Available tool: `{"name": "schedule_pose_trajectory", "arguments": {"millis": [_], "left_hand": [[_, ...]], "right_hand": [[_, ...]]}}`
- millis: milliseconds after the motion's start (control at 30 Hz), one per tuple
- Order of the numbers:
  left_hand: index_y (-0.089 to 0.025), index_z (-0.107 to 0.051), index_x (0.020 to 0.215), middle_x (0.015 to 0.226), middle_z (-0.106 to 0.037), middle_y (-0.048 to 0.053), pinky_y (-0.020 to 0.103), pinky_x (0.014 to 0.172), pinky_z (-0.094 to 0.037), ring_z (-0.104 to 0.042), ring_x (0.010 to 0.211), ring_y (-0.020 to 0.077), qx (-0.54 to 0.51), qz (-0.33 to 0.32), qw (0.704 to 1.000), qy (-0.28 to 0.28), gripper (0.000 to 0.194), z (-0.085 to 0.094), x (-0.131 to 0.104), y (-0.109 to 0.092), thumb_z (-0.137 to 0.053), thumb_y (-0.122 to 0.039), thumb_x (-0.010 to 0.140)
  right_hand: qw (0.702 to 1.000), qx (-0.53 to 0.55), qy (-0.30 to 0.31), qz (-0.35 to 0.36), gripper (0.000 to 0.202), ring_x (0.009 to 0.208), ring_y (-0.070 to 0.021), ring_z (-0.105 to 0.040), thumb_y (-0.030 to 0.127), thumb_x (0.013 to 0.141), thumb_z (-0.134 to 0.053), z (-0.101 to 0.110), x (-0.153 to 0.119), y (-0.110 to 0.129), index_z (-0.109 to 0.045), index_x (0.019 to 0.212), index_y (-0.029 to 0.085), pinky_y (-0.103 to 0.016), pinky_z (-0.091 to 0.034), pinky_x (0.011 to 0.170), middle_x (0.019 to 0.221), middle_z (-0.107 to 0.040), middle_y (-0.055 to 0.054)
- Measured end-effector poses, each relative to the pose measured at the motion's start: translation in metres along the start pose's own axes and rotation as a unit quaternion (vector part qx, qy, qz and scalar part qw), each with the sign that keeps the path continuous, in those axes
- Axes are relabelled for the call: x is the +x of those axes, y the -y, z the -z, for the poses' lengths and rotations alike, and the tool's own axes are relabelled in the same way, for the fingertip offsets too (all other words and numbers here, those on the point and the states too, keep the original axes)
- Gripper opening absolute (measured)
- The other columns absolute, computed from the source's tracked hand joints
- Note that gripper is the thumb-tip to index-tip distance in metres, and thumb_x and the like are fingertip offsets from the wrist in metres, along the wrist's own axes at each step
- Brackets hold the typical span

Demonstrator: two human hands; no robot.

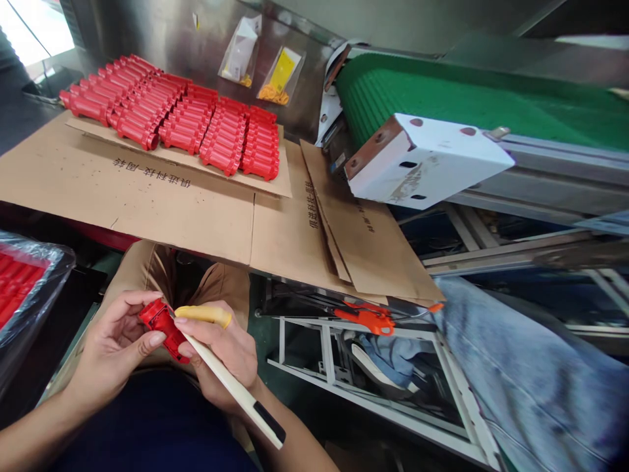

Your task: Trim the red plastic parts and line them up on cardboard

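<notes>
My left hand (114, 344) grips a short red plastic tubular part (166, 326) between thumb and fingers, tilted above my lap. In my right hand (228, 354) is a slim knife-like tool with a cream handle (232, 385) and a black end. Its tip lies against the upper part of the red piece, and the blade is mostly hidden. A yellow finger cot (202, 314) covers my right index finger. Some right fingers also touch the lower end of the red part. Rows of similar red parts (179, 118) lie on a cardboard sheet (265, 185) on the table.
A plastic-lined box (61, 259) with red parts stands at left. Small bags (282, 75) with yellow pieces lie behind. A green conveyor belt (442, 98) with a white metal bracket (427, 160) is at right. Orange-handled tool (366, 318) hangs near the table edge, beside another person's jeans (535, 354).
</notes>
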State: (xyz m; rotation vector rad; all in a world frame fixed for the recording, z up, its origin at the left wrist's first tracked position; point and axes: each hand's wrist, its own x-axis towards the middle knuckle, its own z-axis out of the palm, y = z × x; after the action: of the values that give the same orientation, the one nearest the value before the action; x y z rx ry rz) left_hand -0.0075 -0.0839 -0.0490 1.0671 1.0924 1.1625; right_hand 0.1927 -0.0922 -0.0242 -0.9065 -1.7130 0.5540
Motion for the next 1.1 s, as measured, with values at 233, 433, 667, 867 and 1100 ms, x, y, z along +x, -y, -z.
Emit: {"name": "schedule_pose_trajectory", "arguments": {"millis": [233,433,667,867,1100], "left_hand": [[-0.029,-0.079,0.120,0.105,-0.079,0.004,0.025,0.077,-0.065,-0.078,0.088,0.0194,0.012,0.001,1.000,-0.005,0.037,0.001,-0.002,0.001,-0.091,-0.029,0.085],[-0.027,-0.079,0.120,0.106,-0.080,0.006,0.027,0.078,-0.067,-0.080,0.090,0.0212,0.045,-0.041,0.998,-0.014,0.035,-0.002,-0.003,-0.001,-0.089,-0.026,0.087],[-0.031,-0.078,0.122,0.109,-0.079,0.001,0.023,0.091,-0.064,-0.079,0.099,0.0166,0.097,-0.152,0.983,-0.043,0.045,-0.010,-0.001,0.001,-0.084,-0.008,0.084],[-0.028,-0.078,0.117,0.102,-0.080,0.001,0.026,0.082,-0.066,-0.079,0.088,0.0189,0.082,-0.108,0.988,-0.069,0.039,-0.010,-0.002,-0.002,-0.090,-0.016,0.081],[-0.026,-0.082,0.122,0.104,-0.081,0.007,0.027,0.082,-0.064,-0.077,0.089,0.0214,-0.036,0.032,0.998,-0.035,0.044,0.001,0.002,0.002,-0.095,-0.031,0.081]], "right_hand": [[1.000,-0.004,-0.001,0.003,0.029,0.101,-0.0261,-0.080,0.018,0.104,-0.068,-0.001,0.000,0.001,-0.073,0.133,0.021,-0.042,-0.070,0.085,0.118,-0.082,-0.014],[0.999,-0.018,0.029,-0.009,0.021,0.111,-0.0269,-0.076,0.024,0.108,-0.064,-0.001,0.003,-0.002,-0.068,0.128,0.020,-0.045,-0.069,0.093,0.118,-0.080,-0.014],[0.973,-0.195,0.039,0.118,0.038,0.111,-0.0325,-0.074,0.010,0.103,-0.060,-0.017,-0.006,-0.003,-0.062,0.141,0.008,-0.054,-0.068,0.100,0.117,-0.080,-0.021],[0.990,-0.127,-0.058,0.022,0.039,0.115,-0.0303,-0.075,0.008,0.103,-0.061,-0.025,-0.014,-0.006,-0.064,0.141,0.018,-0.050,-0.070,0.093,0.115,-0.079,-0.016],[0.985,0.040,-0.098,-0.137,0.017,0.112,-0.0255,-0.078,0.033,0.109,-0.066,0.008,-0.006,-0.013,-0.075,0.123,0.027,-0.041,-0.066,0.096,0.118,-0.081,-0.010]]}}
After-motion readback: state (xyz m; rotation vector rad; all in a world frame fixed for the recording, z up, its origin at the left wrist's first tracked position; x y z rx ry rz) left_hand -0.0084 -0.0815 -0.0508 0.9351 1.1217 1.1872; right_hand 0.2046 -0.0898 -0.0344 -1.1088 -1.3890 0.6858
